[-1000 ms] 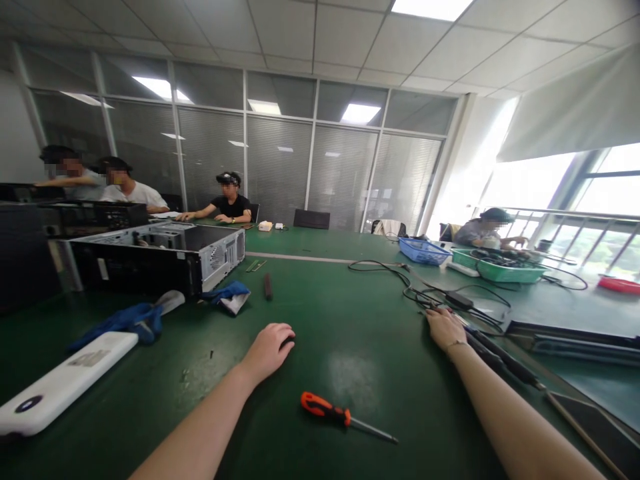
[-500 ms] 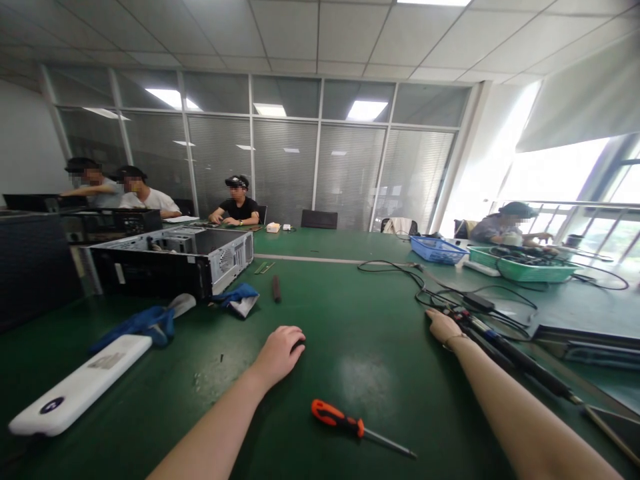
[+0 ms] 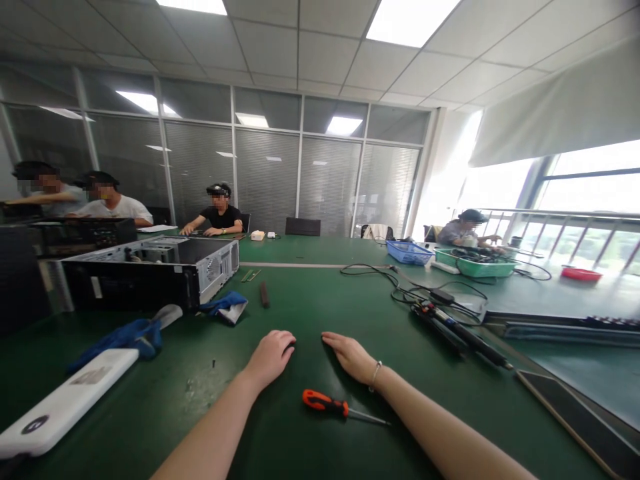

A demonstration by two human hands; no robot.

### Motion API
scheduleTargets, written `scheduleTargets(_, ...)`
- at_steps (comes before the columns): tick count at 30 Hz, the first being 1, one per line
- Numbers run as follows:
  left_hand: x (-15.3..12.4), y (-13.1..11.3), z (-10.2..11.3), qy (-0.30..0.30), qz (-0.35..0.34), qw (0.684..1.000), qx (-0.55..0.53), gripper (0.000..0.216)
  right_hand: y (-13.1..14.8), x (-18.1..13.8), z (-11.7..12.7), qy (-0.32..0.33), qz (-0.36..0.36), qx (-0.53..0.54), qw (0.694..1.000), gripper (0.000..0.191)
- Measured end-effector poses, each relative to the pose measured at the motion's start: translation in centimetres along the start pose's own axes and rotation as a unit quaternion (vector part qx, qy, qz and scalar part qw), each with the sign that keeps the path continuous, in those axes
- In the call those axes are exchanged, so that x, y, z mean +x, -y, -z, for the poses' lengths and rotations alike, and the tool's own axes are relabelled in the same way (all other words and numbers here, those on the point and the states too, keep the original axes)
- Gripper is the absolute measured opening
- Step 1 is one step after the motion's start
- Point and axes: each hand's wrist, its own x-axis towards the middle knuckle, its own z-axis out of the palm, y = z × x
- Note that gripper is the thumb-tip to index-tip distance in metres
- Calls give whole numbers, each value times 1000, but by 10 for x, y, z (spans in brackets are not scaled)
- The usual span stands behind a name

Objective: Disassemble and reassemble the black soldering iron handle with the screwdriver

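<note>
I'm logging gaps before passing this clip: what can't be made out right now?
Left hand: palm and anything under it, hidden by its own back, head view.
Screwdriver: tip shape, too small, head view.
Case: lower inside, hidden by its near wall, head view.
White bar: one end, cut off by the left edge, head view.
Green basket: contents, too small and tangled, head view.

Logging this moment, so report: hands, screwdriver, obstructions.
Left hand curled on table, contents hidden. Right hand palm-down, fingers extended. Screwdriver untouched by either hand. Black cables lie right of both hands.
</note>
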Motion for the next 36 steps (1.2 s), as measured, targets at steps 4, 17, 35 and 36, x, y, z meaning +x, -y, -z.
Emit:
scheduleTargets(4, -2, -13, 6, 15, -30, 999, -34, 26, 31, -6, 2, 4, 22, 116, 993, 45)
scheduleTargets(17, 9, -53, 11, 127, -90, 983, -102, 48, -62, -23, 51, -255, -262, 64, 929, 37)
scheduleTargets(35, 19, -68, -10, 186, -155, 966, -90, 54, -175, -101, 91, -160, -473, -212, 840, 30)
scheduleTargets(36, 18, -69, -9, 174, -153, 968, -91, 52, -174, -98, 90, -163, -462, -210, 846, 31)
